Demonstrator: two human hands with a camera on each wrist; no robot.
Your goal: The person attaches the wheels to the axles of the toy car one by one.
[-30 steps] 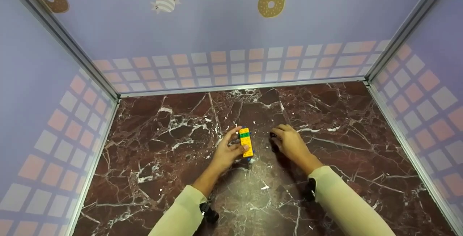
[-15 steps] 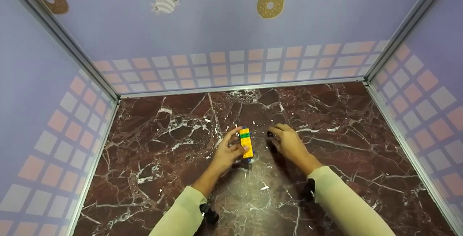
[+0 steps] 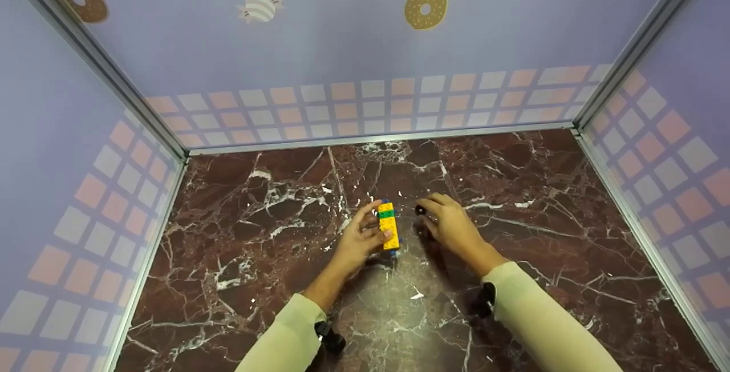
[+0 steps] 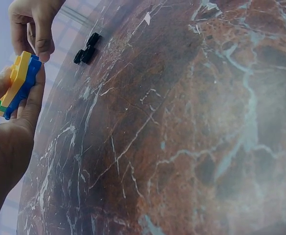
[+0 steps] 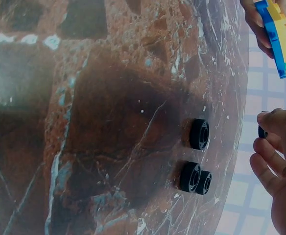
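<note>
Both hands are at work over the middle of the dark red marble-patterned surface [image 3: 256, 235]. Left hand [image 3: 358, 242] grips a small block assembly of yellow, green and blue plastic bricks [image 3: 389, 225], thumb and fingers curled along its long sides, holding it just clear of the surface. Right hand [image 3: 453, 225] sits just beside it, fingertips pinching a small black plastic wheel [image 3: 420, 210] pointed toward the assembly; the two are near but not yet touching.

Appearance of the assembly: an elongated stack, yellow studded brick on top, a narrow green brick at the far end, a blue layer beneath [image 4: 16, 84]. Studs show on the yellow face.

Handling judgement: the assembly looks light and rigid, with smooth, somewhat slippery plastic faces. Layers are press-fitted and could separate under a twisting load, so the present hold across the long side walls appears the sound one, leaving the underside and ends free. The wheel is very small and round, liable to roll or slip if dropped; a fingertip pinch on its rim seems the only practical hold.

Also noted: three further small black wheels [image 5: 196, 161] lie on the surface below the right hand, two of them touching, the third just beside them. Pale yellow sleeves cover both forearms. Lilac walls with tile and doughnut prints enclose the surface.
</note>
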